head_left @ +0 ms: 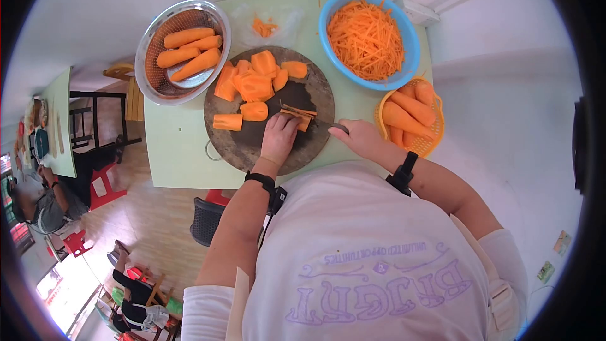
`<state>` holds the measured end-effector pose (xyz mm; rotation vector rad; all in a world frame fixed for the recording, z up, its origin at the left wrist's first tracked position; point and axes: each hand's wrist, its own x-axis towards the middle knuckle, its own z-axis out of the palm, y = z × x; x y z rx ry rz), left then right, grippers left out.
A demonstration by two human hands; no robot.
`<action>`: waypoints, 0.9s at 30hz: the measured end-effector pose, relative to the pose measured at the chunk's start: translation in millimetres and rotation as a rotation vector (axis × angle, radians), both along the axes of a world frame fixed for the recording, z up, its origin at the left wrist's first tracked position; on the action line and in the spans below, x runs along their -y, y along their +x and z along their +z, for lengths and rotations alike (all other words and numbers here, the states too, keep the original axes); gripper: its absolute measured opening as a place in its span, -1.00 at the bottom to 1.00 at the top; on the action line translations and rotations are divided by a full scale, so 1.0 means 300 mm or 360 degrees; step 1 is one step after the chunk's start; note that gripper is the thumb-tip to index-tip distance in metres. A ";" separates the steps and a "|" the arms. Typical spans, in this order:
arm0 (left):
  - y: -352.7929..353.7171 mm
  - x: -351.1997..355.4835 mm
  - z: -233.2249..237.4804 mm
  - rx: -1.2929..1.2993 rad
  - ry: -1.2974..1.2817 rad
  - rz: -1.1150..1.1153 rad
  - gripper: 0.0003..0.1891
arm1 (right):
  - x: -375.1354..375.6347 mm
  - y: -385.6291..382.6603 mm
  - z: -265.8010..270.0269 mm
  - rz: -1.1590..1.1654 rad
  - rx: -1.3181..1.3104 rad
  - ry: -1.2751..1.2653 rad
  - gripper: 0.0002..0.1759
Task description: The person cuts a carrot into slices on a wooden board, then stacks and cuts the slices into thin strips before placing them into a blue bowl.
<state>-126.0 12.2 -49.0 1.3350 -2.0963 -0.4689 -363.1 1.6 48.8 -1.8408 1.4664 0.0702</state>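
Note:
My left hand (279,137) is closed, fingertips bent down on a carrot piece (303,124) on the round dark cutting board (218,142). In my right hand (363,137) is the handle of a knife (339,127). Its blade lies by the carrot piece, close to my left fingertips, and is partly hard to make out. Thick cut carrot chunks and slabs (255,86) are heaped on the far left of the board. Two carrot chunks (254,111) lie nearer, just left of my left hand.
A metal bowl (142,76) with several whole carrots stands far left. A blue basin (324,31) of carrot shreds stands far right, with a yellow basket (440,127) of carrots nearer. A plastic bag (284,23) with carrot scraps lies behind the board. Two people sit at left.

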 end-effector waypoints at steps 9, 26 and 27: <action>0.016 -0.003 -0.009 0.0060 -0.0054 -0.0015 -0.75 | -0.042 -0.032 0.079 0.0094 -0.0058 -0.0112 -0.42; 0.024 -0.012 -0.034 0.0057 0.0006 -0.0002 -0.64 | -0.048 -0.005 0.102 0.0107 -0.0169 -0.0039 -0.49; 0.025 -0.012 -0.034 0.0064 0.0003 -0.0010 -0.64 | -0.049 -0.004 0.102 0.0109 -0.0173 -0.0034 -0.48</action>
